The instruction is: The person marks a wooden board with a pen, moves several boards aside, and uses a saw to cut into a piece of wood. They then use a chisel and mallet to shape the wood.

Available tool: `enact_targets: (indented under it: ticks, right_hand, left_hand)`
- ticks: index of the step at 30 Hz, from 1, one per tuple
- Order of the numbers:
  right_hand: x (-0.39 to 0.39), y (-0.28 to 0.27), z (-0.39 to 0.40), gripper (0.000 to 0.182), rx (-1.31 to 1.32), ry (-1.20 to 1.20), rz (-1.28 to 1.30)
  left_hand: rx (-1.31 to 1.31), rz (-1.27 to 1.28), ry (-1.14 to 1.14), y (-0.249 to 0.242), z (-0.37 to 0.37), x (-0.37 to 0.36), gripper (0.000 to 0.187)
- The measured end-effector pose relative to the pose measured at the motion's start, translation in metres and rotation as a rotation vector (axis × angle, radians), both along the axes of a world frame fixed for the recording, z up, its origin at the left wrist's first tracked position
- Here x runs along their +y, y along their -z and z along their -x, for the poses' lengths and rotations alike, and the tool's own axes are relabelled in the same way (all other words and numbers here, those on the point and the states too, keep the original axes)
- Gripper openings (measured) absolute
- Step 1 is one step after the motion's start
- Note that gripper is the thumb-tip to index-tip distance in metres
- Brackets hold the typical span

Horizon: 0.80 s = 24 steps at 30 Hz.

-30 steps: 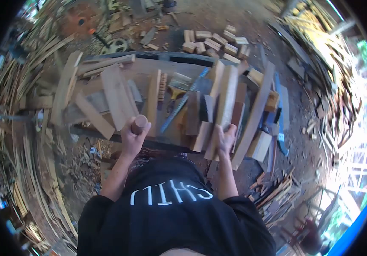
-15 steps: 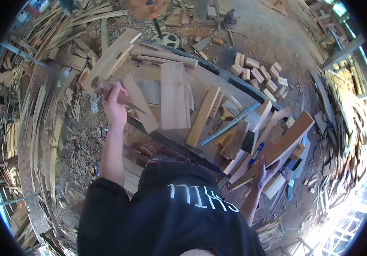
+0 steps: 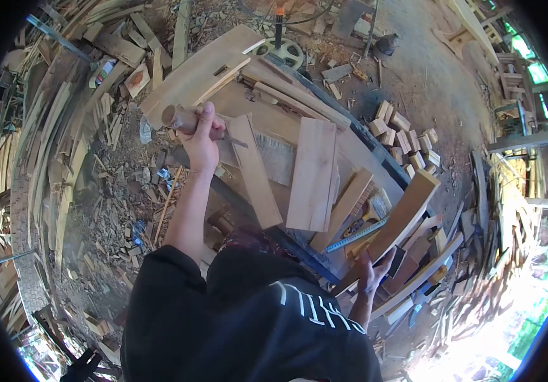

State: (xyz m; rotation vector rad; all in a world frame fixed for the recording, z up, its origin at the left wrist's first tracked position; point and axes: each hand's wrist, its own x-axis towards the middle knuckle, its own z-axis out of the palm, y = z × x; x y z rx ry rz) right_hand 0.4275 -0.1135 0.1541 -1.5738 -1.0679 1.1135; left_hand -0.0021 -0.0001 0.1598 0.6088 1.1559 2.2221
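Observation:
My left hand (image 3: 202,145) is raised over the left end of the workbench, closed around the thick wooden handle of a chisel (image 3: 178,119). Its narrow metal blade points right, above a slim board (image 3: 256,181). On the right side, my right hand (image 3: 368,277) grips the lower end of a long wooden piece (image 3: 401,213), which slants up and away over the bench. A wide board (image 3: 312,175) lies between the two hands. Partly behind the held piece are a brush (image 3: 379,205) and a blue-white ruler (image 3: 356,235).
A large slotted board (image 3: 204,70) leans across the bench's far left end. Small wood blocks (image 3: 407,137) are piled on the ground beyond the bench. Scrap wood (image 3: 64,153) and chips cover the floor at left. A fan base (image 3: 280,54) stands at the back.
My right hand has moved left, bringing the long wooden piece over the brush and ruler. My left hand still holds the chisel. The camera view has shifted, so the bench appears farther right and lower.

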Motion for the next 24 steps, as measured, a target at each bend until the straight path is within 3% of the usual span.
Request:
enact_targets:
  ticks: [8,11,13,14,16,19,20,24]
  right_hand:
    - [0.032,-0.004,0.081,0.052,-0.030,-0.145,0.141]
    - [0.033,0.008,0.091,0.054,0.007,-0.303,0.227]
    - [0.035,0.007,0.103,0.054,-0.028,-0.382,0.358]
    - [0.034,0.009,0.107,0.054,-0.036,-0.424,0.410]
    - [0.024,0.039,0.102,0.057,-0.079,-0.481,0.403]
    - [0.026,0.036,0.114,0.060,-0.109,-0.503,0.416]
    - [0.024,0.040,0.113,0.062,-0.171,-0.525,0.423]
    - [0.018,0.049,0.114,0.066,-0.224,-0.535,0.439]
  left_hand:
    - [0.011,0.067,0.163,0.019,0.023,0.042,0.027]
    - [0.179,0.236,0.138,0.017,0.036,0.049,0.020]
    - [0.393,0.573,0.326,0.007,0.047,0.051,0.025]
    - [0.390,0.578,0.326,0.015,0.054,0.053,0.025]
    - [0.873,0.912,0.416,0.045,0.066,0.059,0.034]
    - [1.097,1.015,0.356,0.076,0.064,0.059,0.040]
    - [1.056,1.125,0.446,0.083,0.065,0.058,0.040]
    - [1.135,1.092,0.462,0.088,0.062,0.043,0.042]
